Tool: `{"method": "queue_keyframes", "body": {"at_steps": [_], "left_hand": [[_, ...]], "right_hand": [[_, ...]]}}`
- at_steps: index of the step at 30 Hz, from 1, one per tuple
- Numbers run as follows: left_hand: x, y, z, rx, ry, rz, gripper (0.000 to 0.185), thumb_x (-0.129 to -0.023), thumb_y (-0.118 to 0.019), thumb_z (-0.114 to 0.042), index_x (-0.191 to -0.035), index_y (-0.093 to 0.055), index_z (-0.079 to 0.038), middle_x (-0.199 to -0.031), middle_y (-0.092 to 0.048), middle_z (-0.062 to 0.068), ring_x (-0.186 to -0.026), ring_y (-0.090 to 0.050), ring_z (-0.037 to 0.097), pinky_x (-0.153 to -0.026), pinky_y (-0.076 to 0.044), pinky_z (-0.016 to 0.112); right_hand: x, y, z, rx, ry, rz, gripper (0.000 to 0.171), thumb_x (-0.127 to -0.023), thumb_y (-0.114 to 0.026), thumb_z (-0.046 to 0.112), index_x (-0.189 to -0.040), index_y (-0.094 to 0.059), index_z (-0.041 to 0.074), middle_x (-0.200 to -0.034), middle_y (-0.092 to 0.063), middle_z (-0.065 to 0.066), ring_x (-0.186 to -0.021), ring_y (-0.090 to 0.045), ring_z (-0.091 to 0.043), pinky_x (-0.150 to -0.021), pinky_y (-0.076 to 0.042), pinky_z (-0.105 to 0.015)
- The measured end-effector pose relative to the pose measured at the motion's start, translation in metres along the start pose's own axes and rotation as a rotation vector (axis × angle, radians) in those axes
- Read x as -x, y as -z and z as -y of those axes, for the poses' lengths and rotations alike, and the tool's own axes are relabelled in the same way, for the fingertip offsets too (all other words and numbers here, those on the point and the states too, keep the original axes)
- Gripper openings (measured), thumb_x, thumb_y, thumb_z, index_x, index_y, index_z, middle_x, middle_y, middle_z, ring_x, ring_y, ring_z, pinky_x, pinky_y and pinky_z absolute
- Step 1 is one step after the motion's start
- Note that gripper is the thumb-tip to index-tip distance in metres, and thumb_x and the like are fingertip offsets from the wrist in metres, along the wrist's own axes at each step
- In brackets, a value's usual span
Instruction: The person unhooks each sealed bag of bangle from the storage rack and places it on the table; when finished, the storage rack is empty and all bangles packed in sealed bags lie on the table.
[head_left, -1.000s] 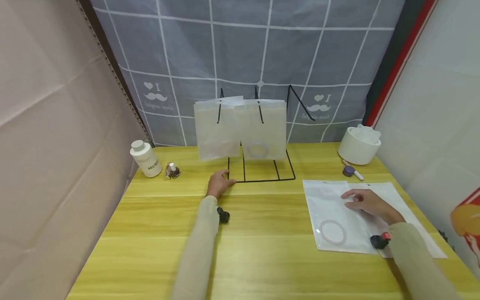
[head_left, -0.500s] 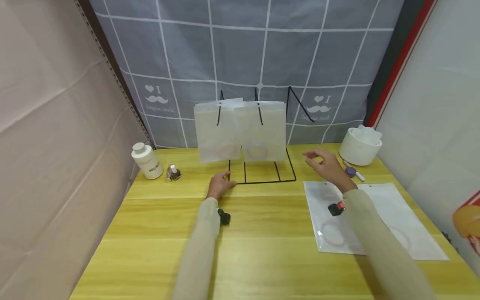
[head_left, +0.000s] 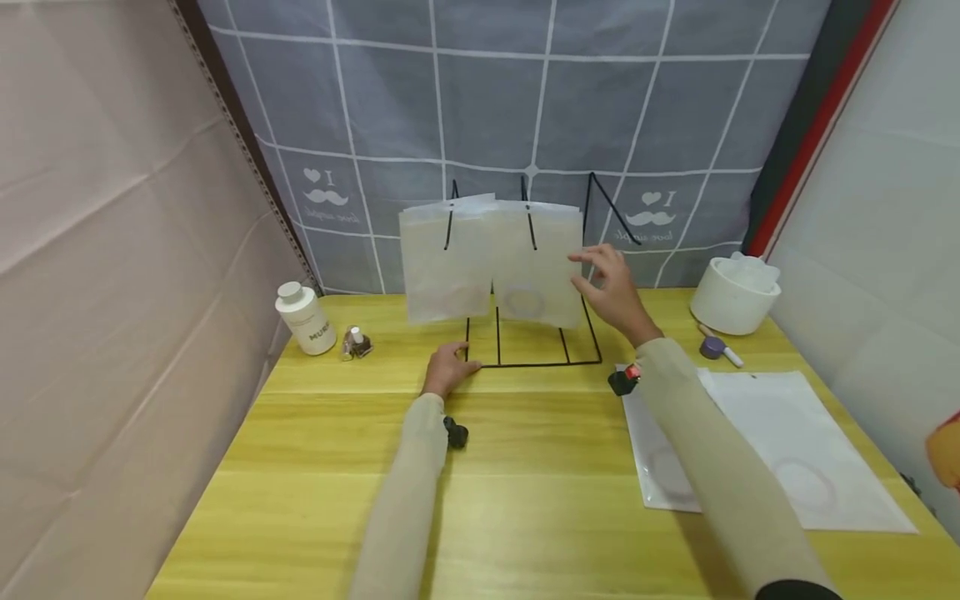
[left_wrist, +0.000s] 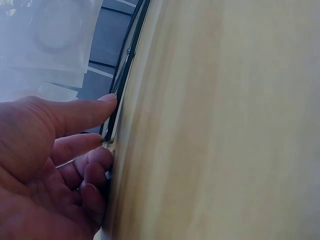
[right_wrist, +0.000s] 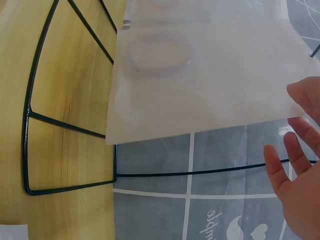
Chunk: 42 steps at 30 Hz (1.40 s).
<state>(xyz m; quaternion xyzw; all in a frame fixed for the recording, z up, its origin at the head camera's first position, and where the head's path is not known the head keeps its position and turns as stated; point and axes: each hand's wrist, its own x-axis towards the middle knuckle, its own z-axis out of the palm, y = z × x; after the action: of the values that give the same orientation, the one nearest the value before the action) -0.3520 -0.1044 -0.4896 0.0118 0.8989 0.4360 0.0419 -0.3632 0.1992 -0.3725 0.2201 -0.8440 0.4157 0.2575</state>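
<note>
A black wire rack [head_left: 542, 363] stands at the back middle of the yellow table [head_left: 525, 500]. Two translucent bags hang from its hooks, a left one [head_left: 442, 262] and a right one [head_left: 536, 258] with a pale ring [head_left: 522, 302] inside. My left hand [head_left: 447, 371] pinches the front left corner of the rack's base [left_wrist: 127, 60] between thumb and curled fingers. My right hand [head_left: 609, 287] is raised with fingers spread, just beside the right bag's edge [right_wrist: 210, 75]. In the right wrist view its fingers [right_wrist: 297, 175] hold nothing.
Two more flat bags [head_left: 772, 417] lie on the table at the right, under my right forearm. A white bottle [head_left: 306, 318] and a small glass bottle [head_left: 356, 342] stand at the back left. A white tub [head_left: 735, 293] and a purple-capped item [head_left: 716, 347] are back right.
My right hand left the flat bags, rose and swung left up to the right hanging bag's edge. The left hand stayed on the rack's corner.
</note>
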Motion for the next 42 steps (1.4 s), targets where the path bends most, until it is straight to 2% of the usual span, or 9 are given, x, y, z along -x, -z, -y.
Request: {"method": "queue_keyframes", "body": {"at_steps": [3, 7, 11, 14, 18, 21, 33, 38, 42], "left_hand": [[-0.001, 0.000, -0.001, -0.012, -0.005, -0.006, 0.054, -0.093, -0.075, -0.020, -0.143, -0.058, -0.007, -0.117, -0.067, 0.017, -0.091, -0.063, 0.027, -0.090, -0.053, 0.049], [-0.003, -0.001, 0.000, -0.017, -0.009, -0.007, 0.054, -0.093, -0.075, -0.022, -0.143, -0.058, -0.009, -0.113, -0.068, 0.016, -0.087, -0.062, 0.026, -0.091, -0.053, 0.049], [-0.003, -0.003, 0.001, -0.011, -0.006, 0.005, 0.055, -0.093, -0.075, -0.022, -0.143, -0.058, -0.009, -0.118, -0.068, 0.017, -0.095, -0.064, 0.029, -0.093, -0.053, 0.050], [-0.002, -0.004, 0.000, -0.004, 0.001, 0.008, 0.055, -0.092, -0.076, -0.021, -0.143, -0.058, -0.008, -0.127, -0.065, 0.017, -0.106, -0.064, 0.032, -0.096, -0.051, 0.051], [-0.001, -0.005, 0.000, 0.003, 0.007, 0.012, 0.055, -0.093, -0.075, -0.021, -0.143, -0.057, -0.008, -0.134, -0.063, 0.018, -0.115, -0.062, 0.035, -0.100, -0.049, 0.053], [0.000, -0.005, -0.001, 0.004, 0.005, 0.016, 0.055, -0.094, -0.074, -0.021, -0.144, -0.057, -0.008, -0.137, -0.061, 0.017, -0.119, -0.060, 0.035, -0.102, -0.049, 0.052], [-0.001, -0.003, 0.001, -0.007, 0.005, 0.004, 0.055, -0.094, -0.074, -0.022, -0.144, -0.056, -0.008, -0.133, -0.063, 0.018, -0.113, -0.062, 0.035, -0.100, -0.050, 0.052], [-0.003, -0.003, 0.003, -0.001, 0.004, 0.002, 0.055, -0.093, -0.074, -0.022, -0.144, -0.057, -0.009, -0.128, -0.064, 0.018, -0.109, -0.063, 0.034, -0.098, -0.051, 0.052], [-0.001, -0.002, 0.003, 0.000, 0.002, 0.000, 0.055, -0.094, -0.074, -0.021, -0.144, -0.056, -0.008, -0.125, -0.065, 0.018, -0.105, -0.064, 0.033, -0.098, -0.051, 0.052]], "right_hand": [[0.001, -0.002, 0.002, -0.006, 0.016, -0.011, 0.030, -0.094, -0.066, 0.003, -0.125, -0.068, 0.000, -0.123, -0.059, -0.019, -0.106, -0.047, -0.034, -0.083, -0.042, -0.037], [0.000, -0.004, 0.004, -0.017, 0.029, -0.002, 0.031, -0.095, -0.066, 0.002, -0.126, -0.067, -0.002, -0.117, -0.060, -0.019, -0.097, -0.051, -0.032, -0.080, -0.046, -0.036], [-0.001, -0.006, 0.006, -0.029, -0.007, 0.027, 0.036, -0.096, -0.065, 0.003, -0.132, -0.065, 0.000, -0.117, -0.062, -0.018, -0.092, -0.052, -0.025, -0.082, -0.051, -0.036], [-0.001, -0.007, 0.007, -0.061, -0.053, 0.054, 0.039, -0.097, -0.064, 0.005, -0.136, -0.062, 0.002, -0.126, -0.063, -0.017, -0.088, -0.048, -0.018, -0.083, -0.051, -0.031], [-0.002, -0.010, 0.008, -0.089, -0.088, 0.065, 0.039, -0.098, -0.065, 0.008, -0.137, -0.063, 0.006, -0.132, -0.063, -0.015, -0.063, -0.038, -0.009, -0.061, -0.041, -0.023], [-0.001, -0.012, 0.008, -0.095, -0.091, 0.056, 0.038, -0.098, -0.066, 0.008, -0.135, -0.065, 0.006, -0.129, -0.065, -0.015, -0.050, -0.026, -0.007, -0.049, -0.029, -0.024], [0.012, -0.006, 0.014, -0.156, -0.036, 0.011, 0.030, -0.097, -0.067, 0.005, -0.126, -0.070, 0.001, -0.128, -0.068, -0.019, -0.049, -0.024, -0.002, -0.049, -0.031, -0.021], [0.024, 0.009, 0.044, -0.148, -0.001, 0.021, 0.027, -0.094, -0.067, -0.003, -0.120, -0.071, -0.006, -0.121, -0.069, -0.024, -0.048, -0.023, -0.002, -0.049, -0.031, -0.020], [0.035, 0.020, 0.063, -0.142, 0.037, 0.011, 0.024, -0.091, -0.069, -0.006, -0.115, -0.073, -0.007, -0.113, -0.072, -0.023, -0.048, -0.023, -0.002, -0.048, -0.031, -0.019]]}}
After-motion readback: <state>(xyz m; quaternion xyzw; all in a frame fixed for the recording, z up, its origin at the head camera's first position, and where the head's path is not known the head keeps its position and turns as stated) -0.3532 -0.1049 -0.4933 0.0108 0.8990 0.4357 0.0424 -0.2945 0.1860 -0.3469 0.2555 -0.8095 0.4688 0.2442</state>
